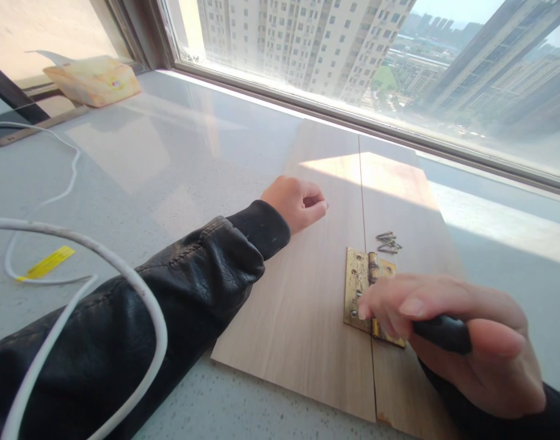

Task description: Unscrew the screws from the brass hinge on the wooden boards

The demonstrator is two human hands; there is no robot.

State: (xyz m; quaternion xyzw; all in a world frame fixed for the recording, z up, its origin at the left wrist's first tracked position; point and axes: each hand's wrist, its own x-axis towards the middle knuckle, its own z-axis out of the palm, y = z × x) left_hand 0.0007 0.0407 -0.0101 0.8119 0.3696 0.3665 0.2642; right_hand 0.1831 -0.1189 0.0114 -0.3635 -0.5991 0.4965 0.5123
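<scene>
- Closest to the lens, a white cable (124, 275) loops across the black leather sleeve (137, 318) of the left arm.
- Low on the other side, the right hand (463, 342) is wrapped around a dark tool handle (442, 333), its fingertips (364, 308) pressing down on a brass hinge (363, 287); the tool's tip is hidden under the fingers.
- That hinge lies flat beneath the right hand, straddling the seam between two wooden boards (307, 293) laid side by side on the grey counter (170, 165).
- Just beyond the right hand's fingers, past the hinge's far edge, a small heap of screws (388, 242) sits on the board.
- Further out, the left hand (295, 201) rests on the board in a loose fist, holding nothing that can be seen, well apart from the hinge.
- Out past the left arm's elbow, a yellow tag (48, 263) hangs on a thinner white cord.
- Far beyond the left hand, a tan packet (94, 79) lies by the window frame (307, 104).
</scene>
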